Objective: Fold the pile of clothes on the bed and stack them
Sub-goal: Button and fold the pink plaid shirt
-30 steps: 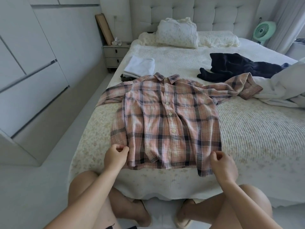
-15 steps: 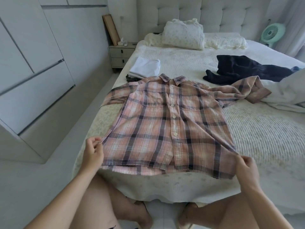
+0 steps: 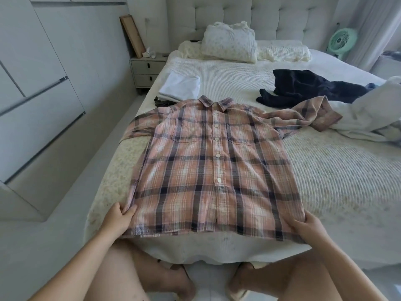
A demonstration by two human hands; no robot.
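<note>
Since a second ago the plaid shirt (image 3: 214, 168) is pulled wider and flatter on the bed (image 3: 338, 177). The left hand (image 3: 118, 218) and right hand (image 3: 312, 227) pinch its near hem corners; keep even tension, then smooth the far-right sleeve.

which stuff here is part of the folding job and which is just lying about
Job: plaid shirt, gripped at the hem by left hand and right hand; folded stack; dark clothes.
Lying about: pillow, fan, nightstand.
</note>
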